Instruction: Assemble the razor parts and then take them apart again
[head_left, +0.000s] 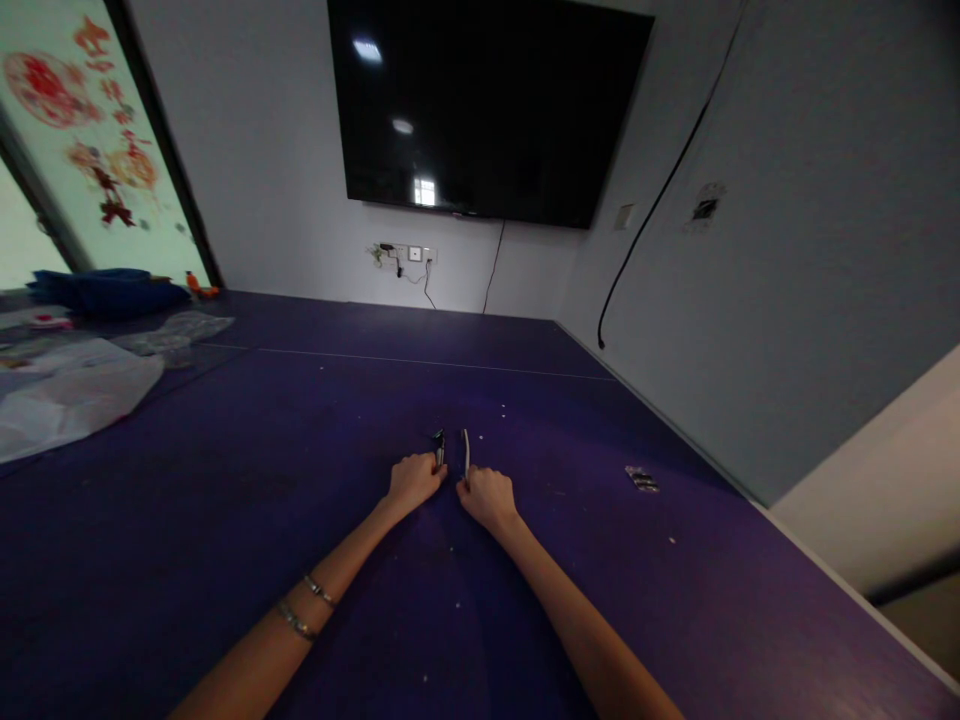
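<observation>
My left hand [417, 482] is closed around a small dark and silver stick [440, 448] with a wider dark head, shaped like a razor; its lower part is hidden in the fingers. Just to its right, my right hand [489, 497] grips a slim whitish stick [466, 450], slightly curved and standing up from the fist. Its kind is too small to make out. The two hands are close together but apart, low over the purple tabletop [360, 620]. Two bracelets [300, 620] circle my left forearm.
A small clear packet with dark pieces [642, 479] lies to the right. White crumbs dot the surface. Clear and white plastic bags [82, 395] and a blue cloth-like bundle [109, 292] are at left. Behind are a wall television [487, 110] and a hanging black cable [660, 195].
</observation>
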